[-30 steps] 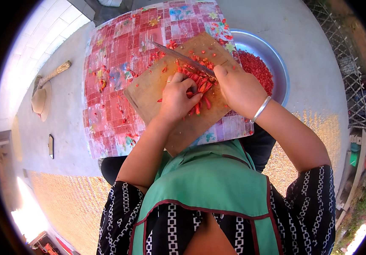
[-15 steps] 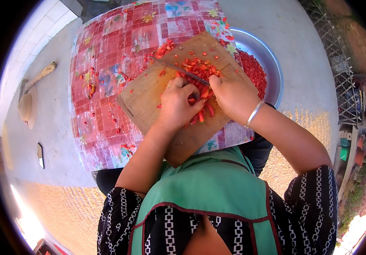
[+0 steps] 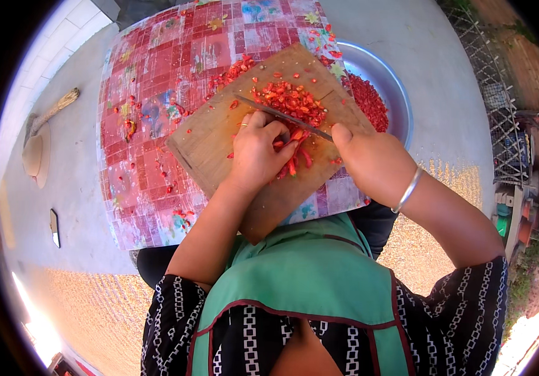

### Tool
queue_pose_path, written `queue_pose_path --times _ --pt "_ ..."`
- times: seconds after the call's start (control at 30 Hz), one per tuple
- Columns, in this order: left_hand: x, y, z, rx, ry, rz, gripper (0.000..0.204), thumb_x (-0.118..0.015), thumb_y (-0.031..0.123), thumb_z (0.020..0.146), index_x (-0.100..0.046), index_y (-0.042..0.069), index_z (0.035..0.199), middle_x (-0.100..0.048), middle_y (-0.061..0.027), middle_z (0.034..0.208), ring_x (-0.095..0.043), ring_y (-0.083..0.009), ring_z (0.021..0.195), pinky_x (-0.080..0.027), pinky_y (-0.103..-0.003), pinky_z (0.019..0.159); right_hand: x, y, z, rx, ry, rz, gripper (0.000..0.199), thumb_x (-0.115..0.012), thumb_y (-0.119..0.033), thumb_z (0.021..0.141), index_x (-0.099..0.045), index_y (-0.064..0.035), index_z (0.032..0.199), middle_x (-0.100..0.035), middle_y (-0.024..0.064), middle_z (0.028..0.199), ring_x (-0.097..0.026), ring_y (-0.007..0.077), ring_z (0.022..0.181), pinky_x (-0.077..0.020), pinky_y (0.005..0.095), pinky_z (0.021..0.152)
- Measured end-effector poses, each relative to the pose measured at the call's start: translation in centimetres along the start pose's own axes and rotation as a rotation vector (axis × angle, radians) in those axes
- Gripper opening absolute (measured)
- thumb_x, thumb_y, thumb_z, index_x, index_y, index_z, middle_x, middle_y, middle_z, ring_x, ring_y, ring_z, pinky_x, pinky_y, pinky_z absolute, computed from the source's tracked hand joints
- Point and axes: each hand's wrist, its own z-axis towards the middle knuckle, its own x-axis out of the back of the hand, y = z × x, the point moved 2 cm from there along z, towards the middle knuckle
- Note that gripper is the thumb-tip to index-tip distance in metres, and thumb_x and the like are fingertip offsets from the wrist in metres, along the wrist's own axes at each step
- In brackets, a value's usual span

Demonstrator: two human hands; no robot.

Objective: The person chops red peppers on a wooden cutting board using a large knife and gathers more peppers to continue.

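Observation:
My right hand (image 3: pixel 373 153) is closed round the handle of a knife (image 3: pixel 282 116), whose thin dark blade slants up and left across a wooden cutting board (image 3: pixel 207 160). Under the curled fingers of my left hand (image 3: pixel 260 147), a bunch of red chili peppers (image 3: pixel 293 160) is pressed against the board, right beside the blade. Beyond the blade lies a heap of chopped red chili (image 3: pixel 289 100). My left fingers hide part of the bunch, and my right fingers cover the knife's handle.
Below the board is a table with a red checked cloth (image 3: pixel 147 141), strewn with chili bits. A metal basin (image 3: pixel 401 94) holding chopped chili (image 3: pixel 368 103) stands to the right. On the floor at left are a hat (image 3: pixel 34 156) and a small dark flat object (image 3: pixel 54 228).
My right hand has moved right with the knife, drawing the blade the same way. My left hand has stayed on the chilies. The chopped heap shows more plainly.

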Motion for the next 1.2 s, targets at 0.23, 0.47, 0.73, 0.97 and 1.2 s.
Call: queue_pose_path --times 0.23,0.47,0.73,0.97,1.2 --pt "0.0 0.0 0.0 -0.006 -0.003 0.003 0.021 -0.079 0.016 0.064 -0.064 0.006 0.074 -0.056 -0.0105 0.086 -0.055 -0.0294 0.086 -0.047 -0.038 0.073 -4.5 1.9 3.2 0.108 0.363 0.108 0.008 -0.049 -0.005 0.082 -0.047 0.0002 0.087 -0.063 0.0204 0.080 -0.063 0.0372 0.069 -0.0511 0.0445 0.058" --pt "-0.2 -0.1 -0.5 -0.011 0.058 -0.003 0.021 -0.080 0.015 0.064 -0.064 0.006 0.074 -0.056 -0.0101 0.085 -0.054 -0.0294 0.086 -0.047 -0.038 0.073 1.3 -0.1 -0.7 0.067 0.061 0.020 0.018 -0.053 -0.005 0.081 -0.042 -0.0005 0.095 -0.061 0.0213 0.072 -0.062 0.0398 0.064 -0.0477 0.0472 0.054" --pt "-0.2 -0.1 -0.1 -0.054 0.044 -0.016 0.020 -0.079 0.014 0.064 -0.065 0.007 0.076 -0.057 -0.0095 0.085 -0.054 -0.0302 0.084 -0.047 -0.039 0.073 -5.4 0.7 4.4 0.078 0.332 0.067 0.014 -0.051 -0.005 0.082 -0.047 0.0008 0.094 -0.064 0.0199 0.080 -0.065 0.0368 0.075 -0.0508 0.0469 0.060" --pt "-0.3 -0.4 -0.7 -0.012 0.067 0.001 0.018 -0.079 0.014 0.064 -0.066 0.008 0.075 -0.057 -0.0083 0.087 -0.055 -0.0295 0.087 -0.049 -0.039 0.072 1.5 0.3 -1.0 0.080 0.016 0.069 0.020 -0.056 -0.005 0.080 -0.041 0.0011 0.093 -0.059 0.0187 0.064 -0.061 0.0395 0.063 -0.0461 0.0477 0.054" --pt "-0.6 0.1 -0.3 -0.054 0.063 0.000 0.021 -0.080 0.015 0.064 -0.064 0.008 0.077 -0.055 -0.0096 0.085 -0.053 -0.0299 0.085 -0.047 -0.039 0.073 -5.4 1.4 4.1 0.055 0.228 0.076 0.012 -0.050 -0.010 0.084 -0.048 -0.0005 0.092 -0.064 0.0185 0.071 -0.065 0.0363 0.066 -0.0502 0.0463 0.060"
